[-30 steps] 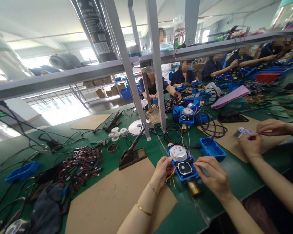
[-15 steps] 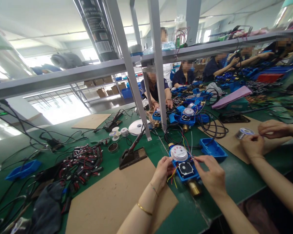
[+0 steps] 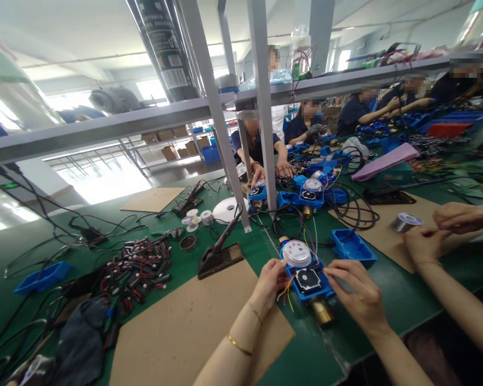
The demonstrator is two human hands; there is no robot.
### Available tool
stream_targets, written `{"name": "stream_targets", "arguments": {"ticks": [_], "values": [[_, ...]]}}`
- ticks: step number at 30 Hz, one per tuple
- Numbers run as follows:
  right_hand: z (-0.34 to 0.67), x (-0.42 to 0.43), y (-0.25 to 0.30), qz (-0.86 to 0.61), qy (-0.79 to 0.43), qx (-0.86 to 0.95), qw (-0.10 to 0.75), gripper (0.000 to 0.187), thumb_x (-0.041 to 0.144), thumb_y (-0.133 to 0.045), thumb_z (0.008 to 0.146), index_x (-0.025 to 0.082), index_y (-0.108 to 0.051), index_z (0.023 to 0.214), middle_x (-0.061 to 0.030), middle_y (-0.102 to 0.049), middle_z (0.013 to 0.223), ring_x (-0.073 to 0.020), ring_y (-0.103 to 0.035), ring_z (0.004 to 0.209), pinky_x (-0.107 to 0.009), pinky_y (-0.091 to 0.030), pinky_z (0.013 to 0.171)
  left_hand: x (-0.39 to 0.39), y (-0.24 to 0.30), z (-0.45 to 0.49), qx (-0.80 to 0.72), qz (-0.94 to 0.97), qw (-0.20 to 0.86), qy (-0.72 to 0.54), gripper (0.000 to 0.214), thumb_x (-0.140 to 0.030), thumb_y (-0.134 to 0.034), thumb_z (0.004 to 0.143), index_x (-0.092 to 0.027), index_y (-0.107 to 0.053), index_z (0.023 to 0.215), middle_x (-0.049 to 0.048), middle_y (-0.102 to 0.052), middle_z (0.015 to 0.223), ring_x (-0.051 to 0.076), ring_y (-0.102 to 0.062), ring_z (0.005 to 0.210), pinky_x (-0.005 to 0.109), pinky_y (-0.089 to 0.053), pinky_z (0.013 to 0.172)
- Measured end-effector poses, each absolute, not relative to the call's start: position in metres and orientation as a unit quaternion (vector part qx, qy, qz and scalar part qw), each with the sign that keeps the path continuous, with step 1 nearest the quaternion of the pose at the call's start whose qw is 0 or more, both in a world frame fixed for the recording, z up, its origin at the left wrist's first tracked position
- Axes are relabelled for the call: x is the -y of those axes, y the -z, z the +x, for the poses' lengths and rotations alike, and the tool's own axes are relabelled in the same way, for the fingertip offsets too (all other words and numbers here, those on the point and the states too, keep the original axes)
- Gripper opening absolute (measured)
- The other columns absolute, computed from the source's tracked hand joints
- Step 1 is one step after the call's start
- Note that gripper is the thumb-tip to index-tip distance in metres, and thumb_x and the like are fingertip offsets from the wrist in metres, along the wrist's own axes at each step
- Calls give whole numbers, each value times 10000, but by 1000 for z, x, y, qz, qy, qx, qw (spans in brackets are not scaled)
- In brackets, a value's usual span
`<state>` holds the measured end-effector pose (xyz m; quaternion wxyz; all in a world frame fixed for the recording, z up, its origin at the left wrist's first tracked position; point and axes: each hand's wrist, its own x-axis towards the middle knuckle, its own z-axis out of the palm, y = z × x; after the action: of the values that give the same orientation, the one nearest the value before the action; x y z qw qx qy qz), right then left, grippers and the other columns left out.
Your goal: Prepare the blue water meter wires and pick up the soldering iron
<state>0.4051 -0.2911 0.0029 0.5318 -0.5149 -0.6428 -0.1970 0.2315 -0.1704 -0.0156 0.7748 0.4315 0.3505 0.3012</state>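
Observation:
A water meter (image 3: 308, 279) with a blue housing, a round white dial (image 3: 297, 253) and a brass pipe end (image 3: 323, 311) lies in front of me. My left hand (image 3: 270, 284) is closed on the left side of the housing. Loose red and yellow wires (image 3: 286, 296) stick out beside those fingers. At the housing's right edge my right hand (image 3: 358, 292) has thumb and forefinger pinched together; anything between them is too small to make out. Just behind stands an open blue plastic box (image 3: 353, 247).
A soldering iron (image 3: 227, 230) rests in its stand left of the meter, behind a cardboard sheet (image 3: 193, 327). Black battery packs (image 3: 140, 273) are heaped at left. A co-worker's hands (image 3: 426, 244) work at right beside a solder spool (image 3: 406, 221). Metal shelf posts (image 3: 261, 107) rise ahead.
My right hand has shifted slightly right and down along the meter's edge. My left hand keeps its place on the housing. The co-worker's hands at right have moved slightly right.

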Motion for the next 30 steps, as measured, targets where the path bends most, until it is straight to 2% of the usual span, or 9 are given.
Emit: {"name": "stream_targets", "arguments": {"ticks": [7,10,13,17,20,24,27,30], "values": [[409,294,2,-504,194,652,532,207,41,-604,896,191,-659,1027,-47,-621,936,-156,-584,886,-295,-499,800,170,16,232,-350,431,776,-301,576,-593,-787,592,-178,-462,825,17,-603,736,107,-574,602,186,-453,535],[410,297,6,-518,154,631,556,188,97,-594,903,218,-670,1026,-33,-651,953,-165,-609,893,-304,-502,834,170,16,232,-349,428,777,-302,575,-587,-794,592,-179,-458,819,2,-584,705,102,-568,586,179,-450,530],[415,295,6,-589,14,518,619,149,299,-607,903,218,-684,1002,-34,-673,938,-178,-633,833,-289,-512,789,170,16,231,-348,426,779,-301,568,-575,-800,598,-179,-455,812,-4,-580,699,84,-546,555,175,-455,530],[429,281,-2,-612,-232,416,631,403,560,-665,785,169,-719,870,-63,-674,842,-199,-606,776,-266,-505,698,170,17,231,-344,425,781,-302,562,-572,-800,603,-178,-461,816,-2,-583,701,84,-549,555,171,-459,525],[436,269,-5,-570,-352,425,609,415,548,-773,689,150,-699,778,-53,-646,799,-185,-571,770,-257,-488,692,170,18,231,-344,426,781,-301,553,-569,-793,609,-180,-458,815,8,-598,723,93,-568,578,174,-465,530],[431,262,2,-535,-447,320,641,453,518,-848,577,136,-669,743,-47,-619,724,-165,-544,647,-257,-468,562,170,19,233,-351,426,780,-295,561,-570,-801,590,-182,-460,809,9,-599,728,98,-576,589,174,-457,522],[423,262,6,-525,-474,248,662,483,504,-863,538,135,-673,785,-75,-656,782,-183,-569,638,-275,-486,529,170,14,231,-363,425,778,-287,584,-580,-817,558,-179,-471,803,15,-608,731,106,-586,593,187,-468,529],[419,267,9,-524,-452,201,694,508,474,-885,495,146,-685,828,-67,-669,832,-183,-591,694,-255,-503,554,172,3,226,-376,430,773,-276,556,-592,-794,602,-163,-508,811,35,-626,711,131,-619,612,232,-513,601]]}}
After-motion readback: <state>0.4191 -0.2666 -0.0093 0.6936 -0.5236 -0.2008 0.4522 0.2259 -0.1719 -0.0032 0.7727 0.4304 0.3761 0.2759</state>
